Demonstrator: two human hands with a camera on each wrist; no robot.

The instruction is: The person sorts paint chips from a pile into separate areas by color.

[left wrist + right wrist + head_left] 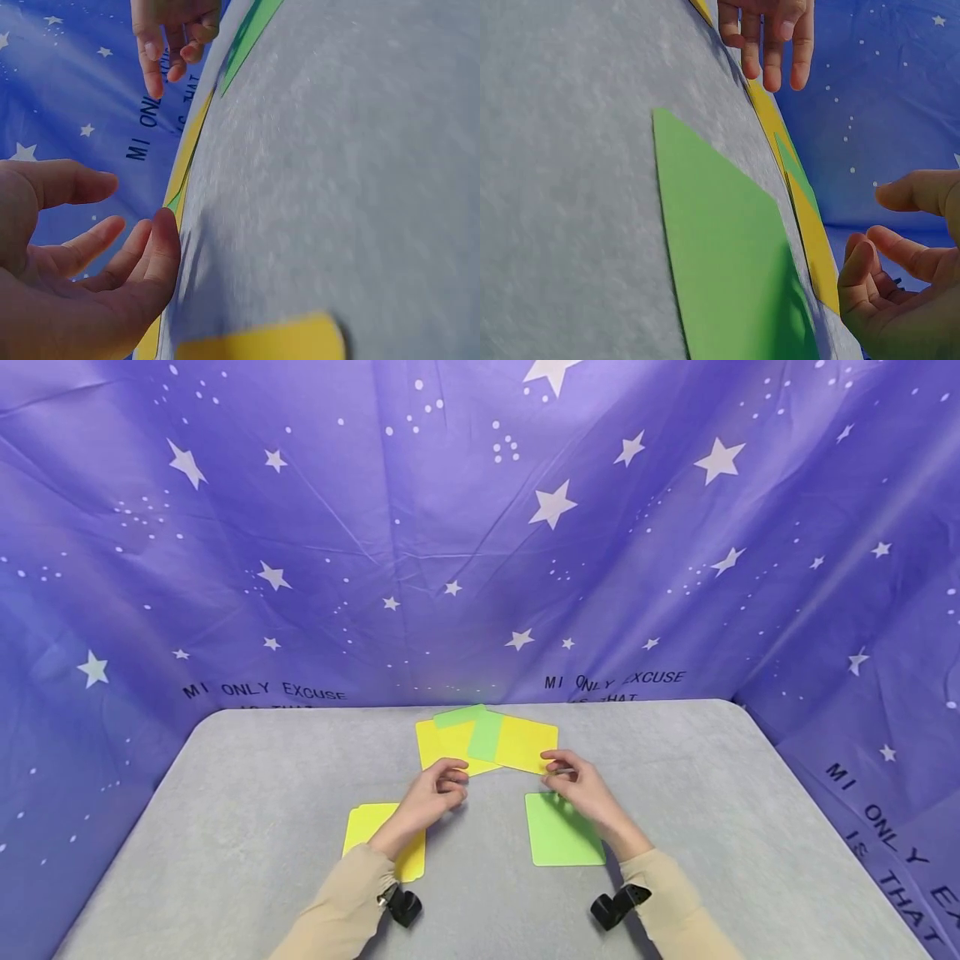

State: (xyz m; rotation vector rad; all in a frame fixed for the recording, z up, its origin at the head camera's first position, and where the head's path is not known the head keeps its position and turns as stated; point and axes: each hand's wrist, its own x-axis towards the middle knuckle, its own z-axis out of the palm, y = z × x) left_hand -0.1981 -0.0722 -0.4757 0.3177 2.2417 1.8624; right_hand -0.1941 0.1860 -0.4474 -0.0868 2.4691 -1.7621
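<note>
My left hand, fingers loosely bent, is raised over the table with nothing in it. Its wrist overlaps a small stack of yellow square cards at the left. My right hand is also without a thing in its grasp, thumb and fingers apart in the right wrist view. Below it lies a green square card. Beyond both hands, yellow cards and green cards overlap in a fanned group. In the head view, each hand's fingertips reach the near edge of that group.
The grey table has rounded far corners. A purple-blue cloth with white stars and black lettering hangs behind it and at both sides. Each sleeved wrist carries a small black camera, the left one and the right one.
</note>
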